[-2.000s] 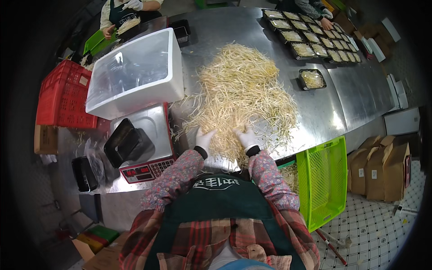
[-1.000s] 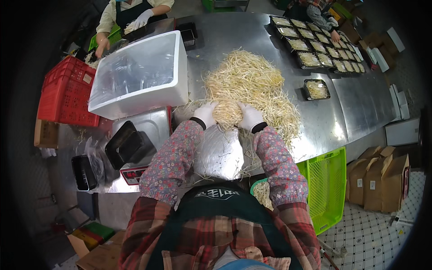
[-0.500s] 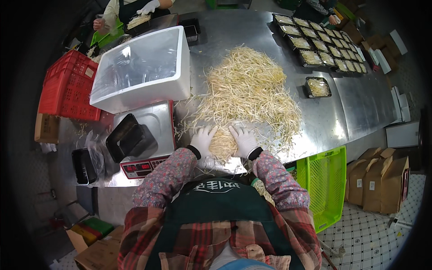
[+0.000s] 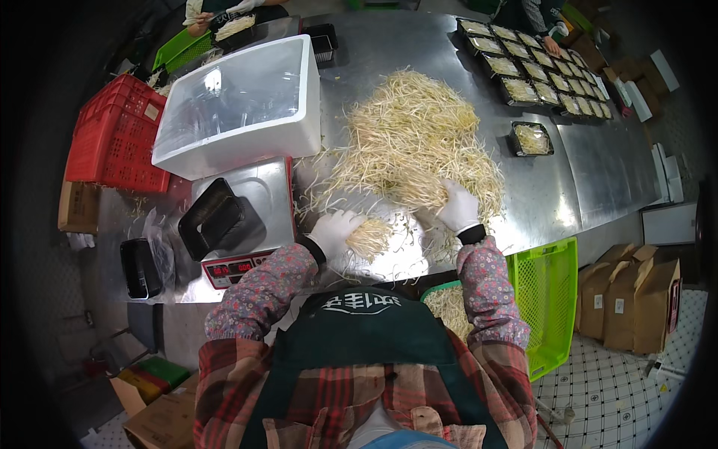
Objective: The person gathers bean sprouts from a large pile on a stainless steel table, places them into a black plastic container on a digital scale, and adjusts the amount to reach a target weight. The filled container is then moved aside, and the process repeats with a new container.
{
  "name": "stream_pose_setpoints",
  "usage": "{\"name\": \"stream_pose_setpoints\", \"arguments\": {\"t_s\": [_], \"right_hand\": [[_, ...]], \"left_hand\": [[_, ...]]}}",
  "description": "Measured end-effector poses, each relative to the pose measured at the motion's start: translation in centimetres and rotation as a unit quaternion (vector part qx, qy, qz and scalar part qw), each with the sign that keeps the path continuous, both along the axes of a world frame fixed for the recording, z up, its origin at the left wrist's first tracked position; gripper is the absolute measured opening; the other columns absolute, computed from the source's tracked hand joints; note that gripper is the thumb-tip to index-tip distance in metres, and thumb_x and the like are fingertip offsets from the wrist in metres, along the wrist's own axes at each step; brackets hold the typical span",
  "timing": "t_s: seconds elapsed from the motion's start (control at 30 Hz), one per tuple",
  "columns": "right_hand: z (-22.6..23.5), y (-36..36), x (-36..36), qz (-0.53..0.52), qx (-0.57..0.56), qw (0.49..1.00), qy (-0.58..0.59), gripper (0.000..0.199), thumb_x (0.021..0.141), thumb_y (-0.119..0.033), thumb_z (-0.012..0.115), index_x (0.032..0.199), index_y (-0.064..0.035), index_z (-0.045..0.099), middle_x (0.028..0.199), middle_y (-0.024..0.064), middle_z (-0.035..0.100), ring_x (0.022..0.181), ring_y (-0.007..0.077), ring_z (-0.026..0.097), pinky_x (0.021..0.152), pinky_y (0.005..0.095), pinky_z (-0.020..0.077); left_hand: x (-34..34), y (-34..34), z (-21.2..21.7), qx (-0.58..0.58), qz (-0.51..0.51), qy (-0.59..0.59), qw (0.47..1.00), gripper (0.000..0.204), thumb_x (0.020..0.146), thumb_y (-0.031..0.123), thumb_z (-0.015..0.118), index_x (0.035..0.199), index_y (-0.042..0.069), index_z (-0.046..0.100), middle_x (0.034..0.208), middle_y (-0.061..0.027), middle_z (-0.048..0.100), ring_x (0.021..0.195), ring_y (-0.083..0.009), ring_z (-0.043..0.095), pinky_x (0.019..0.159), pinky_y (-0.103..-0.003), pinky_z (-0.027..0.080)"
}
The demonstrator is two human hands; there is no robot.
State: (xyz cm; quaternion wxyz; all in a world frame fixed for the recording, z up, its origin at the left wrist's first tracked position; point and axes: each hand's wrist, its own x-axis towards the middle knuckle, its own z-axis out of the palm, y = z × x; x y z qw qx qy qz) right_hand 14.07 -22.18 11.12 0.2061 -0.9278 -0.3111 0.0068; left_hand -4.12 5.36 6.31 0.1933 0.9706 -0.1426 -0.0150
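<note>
A large heap of pale bean sprouts covers the middle of the steel table. My left hand, in a white glove, is closed round a small bunch of bean sprouts near the table's front edge. Farther right, my gloved right hand grips more sprouts at the near side of the heap; its fingertips are partly hidden among them. To the left, an empty black plastic tray rests tilted on a digital scale with a red display.
Behind the scale stands a white foam box, beside a red crate. Another black tray lies at the left edge. Filled trays stand in rows at the far right, near a co-worker's hand. A green crate is below the table.
My hands, earlier cupped together round one bunch, have parted. The left keeps sprouts near the front; the right has moved right and farther away, onto the heap.
</note>
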Motion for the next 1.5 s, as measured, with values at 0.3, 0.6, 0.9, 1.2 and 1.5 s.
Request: {"name": "stream_pose_setpoints", "arguments": {"t_s": [0.3,0.6,0.9,1.2,1.5], "right_hand": [[-4.6,6.0,-4.5,0.086,-0.186,0.973,0.106,0.124,0.056,-0.050,0.087,0.155,-0.0246,0.017,0.158,0.0229,0.016,0.143,0.0448,0.022,0.111,0.0650,0.0205],[-6.7,4.1,-3.9,0.054,-0.208,0.967,0.140,0.105,0.059,-0.041,0.086,0.145,-0.0111,0.033,0.138,0.0258,0.047,0.127,0.0406,0.048,0.096,0.0525,0.0455],[-6.2,-1.0,-1.4,-0.003,-0.200,0.963,0.179,0.044,0.074,-0.017,0.062,0.117,-0.0063,0.061,0.100,0.0214,0.069,0.096,0.0376,0.066,0.086,0.0450,0.0530],[-3.4,3.6,0.2,-0.025,-0.076,0.984,0.162,0.061,0.074,-0.027,0.069,0.129,-0.0052,0.051,0.111,0.0248,0.064,0.101,0.0390,0.063,0.087,0.0450,0.0515],[-6.6,4.4,1.4,0.084,-0.084,0.967,0.227,0.104,0.071,-0.043,0.079,0.152,-0.0051,0.025,0.150,0.0239,0.038,0.136,0.0379,0.040,0.111,0.0391,0.0363]], "left_hand": [[1.6,-1.4,2.5,0.011,-0.022,0.230,0.973,0.087,0.071,0.040,0.080,0.145,0.018,0.041,0.127,-0.0124,0.058,0.104,-0.0363,0.062,0.086,-0.047,0.051],[8.4,-2.3,-1.4,0.009,0.067,0.194,0.979,0.113,0.059,0.042,0.088,0.146,0.002,0.028,0.146,-0.0275,0.034,0.129,-0.0419,0.042,0.102,-0.048,0.043],[6.7,-2.4,-3.8,-0.001,0.053,0.191,0.980,0.048,0.073,0.030,0.073,0.108,0.002,0.056,0.091,-0.0199,0.067,0.087,-0.0379,0.066,0.075,-0.046,0.053],[4.8,-3.1,0.1,-0.016,0.047,0.139,0.989,0.081,0.068,0.029,0.080,0.141,0.014,0.046,0.127,-0.0114,0.054,0.118,-0.0333,0.053,0.095,-0.046,0.045],[-7.2,0.1,-2.1,-0.388,0.362,0.205,0.822,0.078,0.088,0.035,0.071,0.146,0.000,0.034,0.130,-0.0148,0.052,0.114,-0.0269,0.056,0.090,-0.036,0.051]]}}
